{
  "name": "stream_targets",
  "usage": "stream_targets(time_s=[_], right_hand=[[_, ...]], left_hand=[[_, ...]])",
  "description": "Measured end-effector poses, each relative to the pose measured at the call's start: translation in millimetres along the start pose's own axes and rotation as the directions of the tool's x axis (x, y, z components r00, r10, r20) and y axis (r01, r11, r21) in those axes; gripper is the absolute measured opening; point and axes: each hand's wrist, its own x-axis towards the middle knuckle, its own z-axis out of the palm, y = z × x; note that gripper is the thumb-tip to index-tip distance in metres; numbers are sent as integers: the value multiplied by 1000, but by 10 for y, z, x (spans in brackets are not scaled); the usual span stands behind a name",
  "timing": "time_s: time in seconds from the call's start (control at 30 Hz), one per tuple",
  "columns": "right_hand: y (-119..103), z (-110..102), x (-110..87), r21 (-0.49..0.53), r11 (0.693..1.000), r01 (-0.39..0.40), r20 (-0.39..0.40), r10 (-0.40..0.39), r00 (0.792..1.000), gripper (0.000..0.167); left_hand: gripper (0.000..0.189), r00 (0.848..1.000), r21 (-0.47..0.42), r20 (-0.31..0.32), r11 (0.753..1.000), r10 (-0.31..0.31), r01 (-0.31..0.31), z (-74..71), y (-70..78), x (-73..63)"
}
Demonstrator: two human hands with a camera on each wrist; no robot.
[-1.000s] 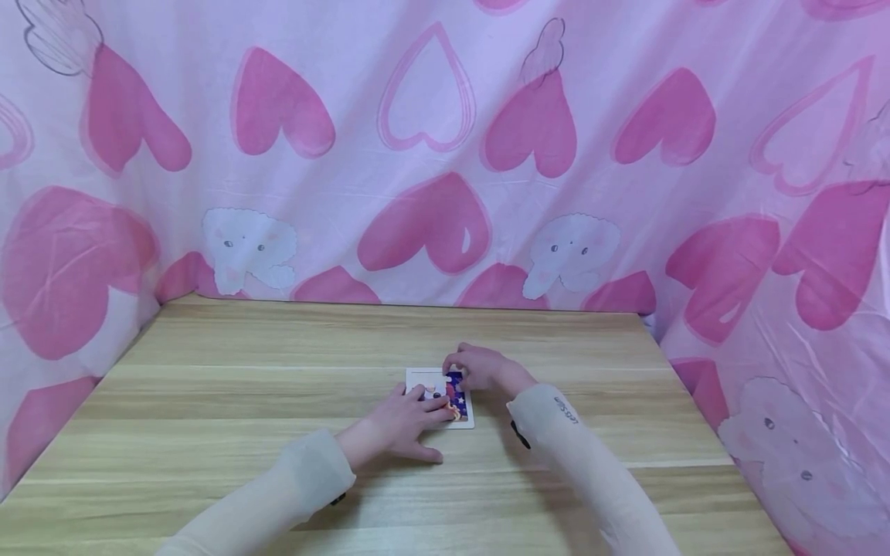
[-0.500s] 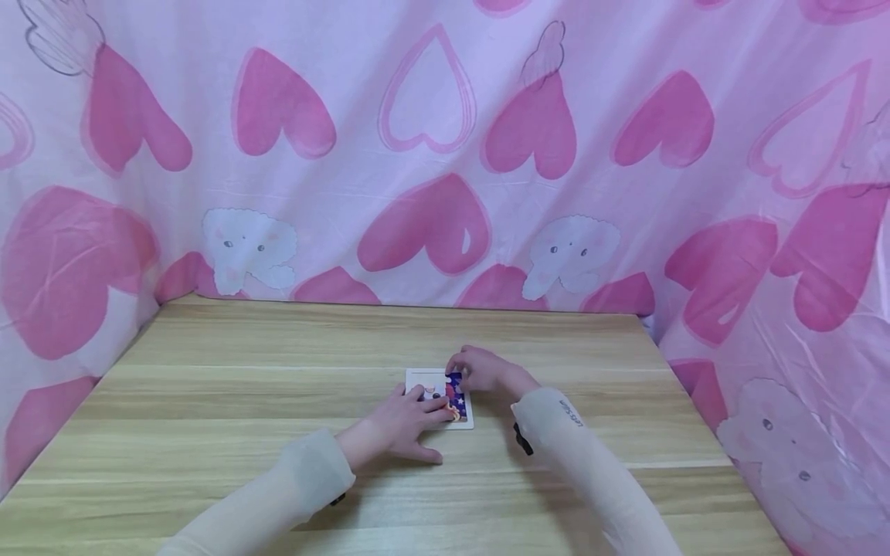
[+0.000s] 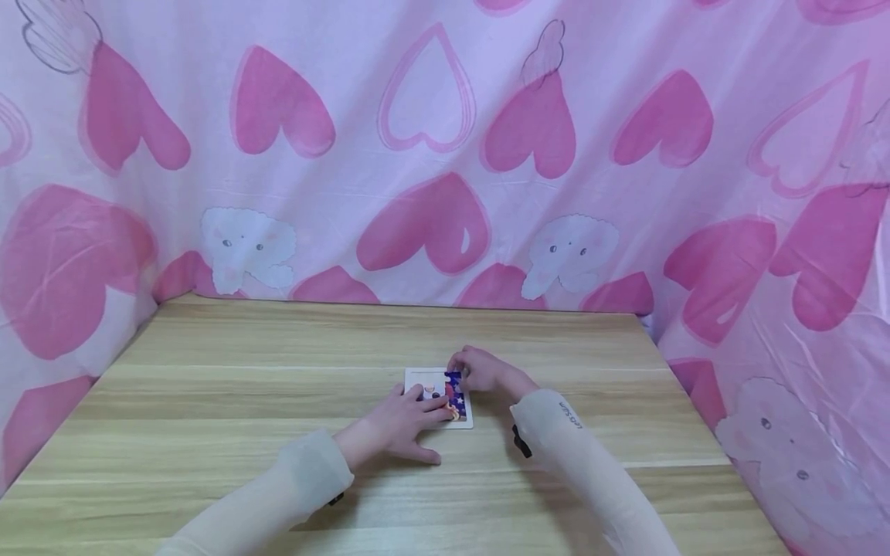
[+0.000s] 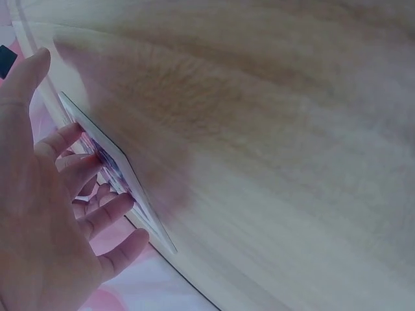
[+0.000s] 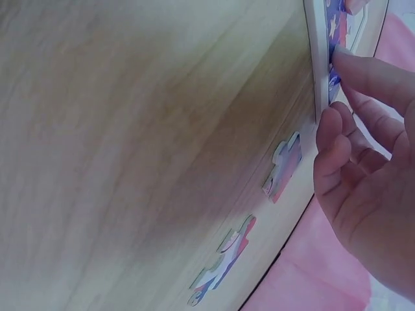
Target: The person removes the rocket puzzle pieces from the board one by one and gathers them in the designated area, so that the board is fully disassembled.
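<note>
White-rimmed puzzle board [image 3: 411,377]: flat, star-printed. Left grip [image 3: 403,422] rests spread upon it; right grip [image 3: 481,371] pinches blue piece [image 3: 453,379] at board's corner. Wood-grained surface [image 3: 278,394] beneath.

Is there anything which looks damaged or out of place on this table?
Two loose puzzle pieces lie on the table outside the white puzzle frame, so they look out of place. Nothing looks damaged.

Seemingly a screened-off tabletop workspace, wider room hidden; pink heart-print cloth [image 3: 424,197] hangs round three sides of a wood-grain table [image 3: 243,394].
</note>
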Motion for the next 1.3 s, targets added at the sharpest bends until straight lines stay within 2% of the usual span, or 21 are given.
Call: stream_targets(time_s=[0.23, 0.53, 0.83, 1.07, 1.3], right_hand=[[-23, 4, -9, -13, 1000, -7, -13, 6, 1000, 28], [-33, -5, -11, 81, 995, -64, 11, 64, 998, 26], [56, 11, -25, 149, 987, 58, -29, -54, 998, 29], [88, 9, -78, 244, 968, 64, -66, -49, 997, 28], [142, 15, -110, 291, 951, 104, -108, -75, 991, 27]], left_hand=[[74, 1000, 6, 10, 1000, -4, 4, -28, 13, -2], [75, 1000, 19, 18, 1000, 5, -5, -33, 23, 8], [75, 1000, 14, 8, 1000, 7, -7, -11, 16, 25], [75, 1000, 4, 21, 1000, 0, 0, -25, 14, 14], [75, 1000, -2, 20, 1000, -4, 4, -21, 12, 6]])
